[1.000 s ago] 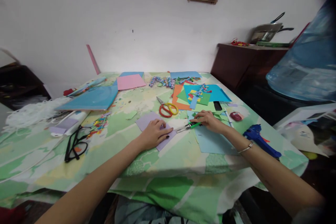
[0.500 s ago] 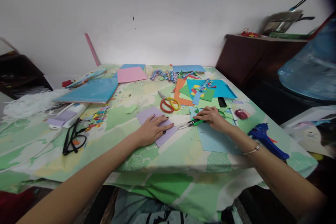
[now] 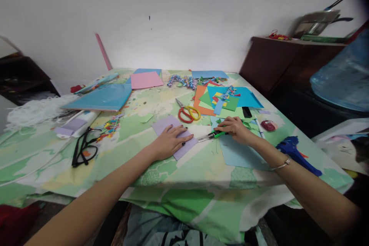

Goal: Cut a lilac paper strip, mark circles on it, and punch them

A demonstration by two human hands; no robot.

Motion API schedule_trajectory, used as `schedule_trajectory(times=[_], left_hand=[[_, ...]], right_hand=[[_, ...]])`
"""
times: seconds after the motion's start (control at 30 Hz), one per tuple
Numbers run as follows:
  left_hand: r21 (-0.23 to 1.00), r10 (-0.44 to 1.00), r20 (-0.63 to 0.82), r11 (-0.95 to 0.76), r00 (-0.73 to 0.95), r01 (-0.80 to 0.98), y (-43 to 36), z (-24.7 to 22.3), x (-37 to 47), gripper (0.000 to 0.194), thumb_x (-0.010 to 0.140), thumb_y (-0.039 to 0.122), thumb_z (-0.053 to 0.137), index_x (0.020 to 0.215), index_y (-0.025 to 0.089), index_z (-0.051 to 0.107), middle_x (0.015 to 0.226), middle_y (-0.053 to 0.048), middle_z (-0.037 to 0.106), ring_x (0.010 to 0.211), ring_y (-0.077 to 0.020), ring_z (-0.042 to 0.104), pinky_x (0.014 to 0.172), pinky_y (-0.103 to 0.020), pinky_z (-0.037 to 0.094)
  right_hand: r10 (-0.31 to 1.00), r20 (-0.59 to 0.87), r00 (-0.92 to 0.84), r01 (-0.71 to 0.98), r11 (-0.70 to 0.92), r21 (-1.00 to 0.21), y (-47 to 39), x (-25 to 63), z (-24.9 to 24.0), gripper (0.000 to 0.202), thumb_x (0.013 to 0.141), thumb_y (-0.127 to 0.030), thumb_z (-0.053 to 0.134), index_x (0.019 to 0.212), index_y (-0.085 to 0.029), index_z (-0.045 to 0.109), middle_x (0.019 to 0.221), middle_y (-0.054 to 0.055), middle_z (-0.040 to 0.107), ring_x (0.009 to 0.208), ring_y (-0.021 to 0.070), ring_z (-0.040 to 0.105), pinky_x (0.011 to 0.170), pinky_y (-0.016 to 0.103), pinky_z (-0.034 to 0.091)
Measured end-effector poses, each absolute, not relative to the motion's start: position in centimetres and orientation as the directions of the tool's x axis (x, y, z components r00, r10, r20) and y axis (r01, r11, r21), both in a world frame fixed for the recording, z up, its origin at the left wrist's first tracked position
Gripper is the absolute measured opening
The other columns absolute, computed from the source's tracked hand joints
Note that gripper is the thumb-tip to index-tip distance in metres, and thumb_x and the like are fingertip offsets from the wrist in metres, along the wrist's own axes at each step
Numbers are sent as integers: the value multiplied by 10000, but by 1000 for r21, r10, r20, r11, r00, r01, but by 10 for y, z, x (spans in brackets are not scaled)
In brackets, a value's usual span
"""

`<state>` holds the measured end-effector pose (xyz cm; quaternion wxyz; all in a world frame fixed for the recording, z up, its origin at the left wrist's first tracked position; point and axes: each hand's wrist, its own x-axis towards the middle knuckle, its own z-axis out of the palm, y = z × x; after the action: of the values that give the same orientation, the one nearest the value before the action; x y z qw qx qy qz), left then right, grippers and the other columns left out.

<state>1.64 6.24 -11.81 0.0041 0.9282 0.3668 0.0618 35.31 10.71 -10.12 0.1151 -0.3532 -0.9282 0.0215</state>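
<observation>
My left hand (image 3: 170,141) lies flat with its fingers spread on a sheet of purple paper (image 3: 163,123), pressing it to the table. My right hand (image 3: 235,128) is closed round what looks like a drawing compass (image 3: 212,135), green and black with slim metal legs. The metal tip meets the right edge of the purple paper. Beneath my right hand is a light blue sheet (image 3: 239,155). Scissors (image 3: 188,113) with one red and one yellow handle lie just beyond the purple paper.
A blue glue gun (image 3: 298,155) and a dark red lump (image 3: 268,125) are at the right. Black glasses (image 3: 85,148) and a blue folder (image 3: 99,98) lie at the left. Coloured sheets (image 3: 201,101) and a pink sheet (image 3: 146,80) are farther back. A wall closes off the far side.
The whole view has shifted slightly, so things appear a little further right. Both hands keep nearly the same places, left on the purple paper, right on the compass.
</observation>
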Motion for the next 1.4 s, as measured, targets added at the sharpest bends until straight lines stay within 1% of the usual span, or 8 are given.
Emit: schedule_trajectory(times=[0.13,0.33,0.53,0.7,0.97,1.1,1.23,1.4], left_hand=[[56,685,110,-728,720,684,62,-117,17,431,975,334,274,1399,399,324,1441,-73,375,1338,-249,319,1064,-509,212],[50,686,105,-726,720,685,62,-116,17,428,977,337,264,1396,389,336,1445,-79,372,1332,-251,327,1063,-513,211],[44,683,108,-730,723,682,62,-116,17,431,976,352,257,1400,389,327,1430,-77,384,1333,-249,321,1067,-506,206],[39,682,109,-730,724,682,63,-117,17,433,975,355,258,1402,396,318,1430,-77,382,1329,-250,325,1065,-504,204],[30,672,96,-740,735,672,62,-115,17,439,973,340,267,1407,384,316,1438,-96,371,1325,-269,328,1056,-517,210],[27,676,102,-735,729,678,62,-115,17,438,969,341,288,1403,389,320,1441,-91,369,1324,-272,328,1057,-516,203],[29,682,107,-729,723,684,61,-115,17,430,975,351,271,1399,397,324,1444,-75,370,1326,-248,329,1067,-494,203],[26,684,96,-728,724,685,61,-114,18,433,979,350,242,1404,394,316,1455,-90,353,1335,-250,321,1060,-507,211]], right_hand=[[666,212,-715,656,744,-124,106,352,-100,576,791,26,343,1169,-288,644,1136,65,658,982,240,487,785,394,250],[643,202,-739,630,765,-134,103,337,-98,607,784,20,375,1229,-328,597,1139,51,658,980,227,494,779,382,253],[647,191,-738,633,762,-133,104,343,-101,615,761,31,363,1196,-317,624,1132,61,659,979,238,503,768,388,244],[634,184,-751,618,773,-141,101,333,-100,619,769,26,383,1223,-334,600,1157,49,650,988,237,488,763,379,242],[624,163,-764,602,781,-166,95,325,-99,775,661,90,382,1278,-349,546,1169,24,644,987,233,475,780,387,248],[619,177,-765,605,785,-135,97,327,-100,755,677,73,384,1276,-357,547,1164,28,649,984,238,486,767,389,255],[613,179,-770,601,790,-121,93,321,-99,777,660,73,390,1286,-362,536,1153,33,652,979,235,485,754,384,250],[596,180,-783,583,803,-125,83,311,-95,723,693,68,385,1265,-336,565,1135,52,649,959,235,467,757,385,237]])
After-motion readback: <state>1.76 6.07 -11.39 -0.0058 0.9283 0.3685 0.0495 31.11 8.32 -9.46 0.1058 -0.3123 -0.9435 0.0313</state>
